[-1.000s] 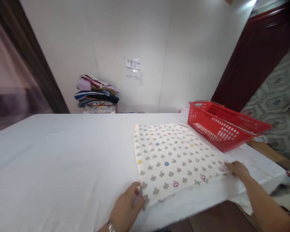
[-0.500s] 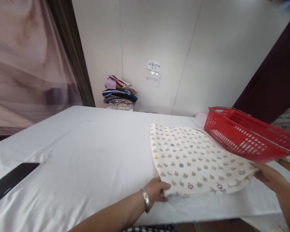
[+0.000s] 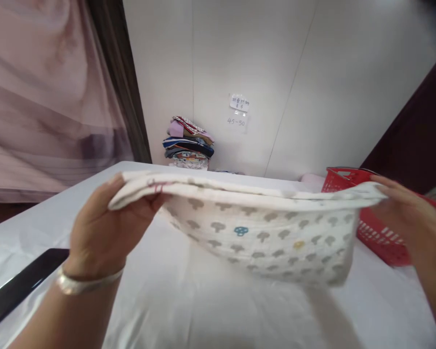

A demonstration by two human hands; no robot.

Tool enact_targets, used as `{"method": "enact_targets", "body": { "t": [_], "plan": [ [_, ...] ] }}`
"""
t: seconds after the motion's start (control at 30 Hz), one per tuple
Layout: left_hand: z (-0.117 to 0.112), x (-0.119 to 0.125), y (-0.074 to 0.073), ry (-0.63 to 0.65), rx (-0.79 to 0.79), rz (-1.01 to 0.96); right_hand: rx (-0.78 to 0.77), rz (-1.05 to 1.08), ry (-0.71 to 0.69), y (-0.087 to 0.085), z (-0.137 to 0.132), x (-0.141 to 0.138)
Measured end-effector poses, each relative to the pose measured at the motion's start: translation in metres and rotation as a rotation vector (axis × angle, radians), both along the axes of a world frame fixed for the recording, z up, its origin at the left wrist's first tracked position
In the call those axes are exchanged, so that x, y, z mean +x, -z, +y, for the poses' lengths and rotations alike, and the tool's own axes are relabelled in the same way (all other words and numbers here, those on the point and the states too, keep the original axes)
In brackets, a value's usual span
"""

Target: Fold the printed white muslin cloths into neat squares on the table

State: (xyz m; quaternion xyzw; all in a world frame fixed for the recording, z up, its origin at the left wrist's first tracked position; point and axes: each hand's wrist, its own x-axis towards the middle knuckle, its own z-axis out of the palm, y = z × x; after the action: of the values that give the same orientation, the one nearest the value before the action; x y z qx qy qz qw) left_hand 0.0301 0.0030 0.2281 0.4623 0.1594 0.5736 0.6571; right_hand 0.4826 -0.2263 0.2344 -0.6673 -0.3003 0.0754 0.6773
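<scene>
Between my hands a folded white cloth [image 3: 261, 232] with grey mushroom prints and a few coloured ones hangs in the air. Its thick layered edge runs across the top, and the lower part sags over the white-covered table [image 3: 160, 300]. My left hand [image 3: 105, 228], with a silver bangle at the wrist, grips the left end, fingers under and thumb on top. At the right end, my right hand [image 3: 403, 208] pinches the other corner; it is slightly blurred and in front of the red basket [image 3: 378, 237].
A dark flat device [image 3: 25, 276] lies at the table's left. Several folded fabrics are stacked in a pile [image 3: 189, 145] by the back wall, left of paper labels [image 3: 239, 111]. A pink curtain [image 3: 43, 97] hangs at the left.
The cloth has been lifted off the table and now hangs between both hands. My left hand has moved up and left with its end, and my right hand has risen.
</scene>
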Motion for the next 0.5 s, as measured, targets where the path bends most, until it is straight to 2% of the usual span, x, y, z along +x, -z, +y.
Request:
{"method": "enact_targets", "body": {
  "t": [0.1,0.17,0.23,0.3,0.37,0.43,0.5],
  "plan": [
    [0.066,0.013,0.0,0.024,-0.164,0.03,0.047,0.245,-0.193,0.012,0.068,-0.005],
    [0.12,0.026,-0.005,0.035,-0.274,0.074,0.025,0.31,-0.206,0.01,0.116,-0.007],
    [0.168,0.037,-0.021,-0.031,-0.338,0.111,0.035,0.292,-0.197,-0.005,0.159,-0.008],
    [0.201,0.042,-0.049,-0.075,-0.31,0.097,0.137,0.189,-0.199,-0.028,0.191,-0.009],
    [0.217,0.038,-0.082,-0.056,-0.188,0.053,0.28,0.075,-0.211,-0.052,0.209,-0.012],
    [0.22,0.026,-0.107,-0.059,-0.066,0.006,0.385,0.015,-0.223,-0.067,0.214,-0.016],
    [0.215,0.008,-0.115,-0.059,0.017,-0.002,0.417,0.014,-0.236,-0.068,0.211,-0.022]
  ]
}}
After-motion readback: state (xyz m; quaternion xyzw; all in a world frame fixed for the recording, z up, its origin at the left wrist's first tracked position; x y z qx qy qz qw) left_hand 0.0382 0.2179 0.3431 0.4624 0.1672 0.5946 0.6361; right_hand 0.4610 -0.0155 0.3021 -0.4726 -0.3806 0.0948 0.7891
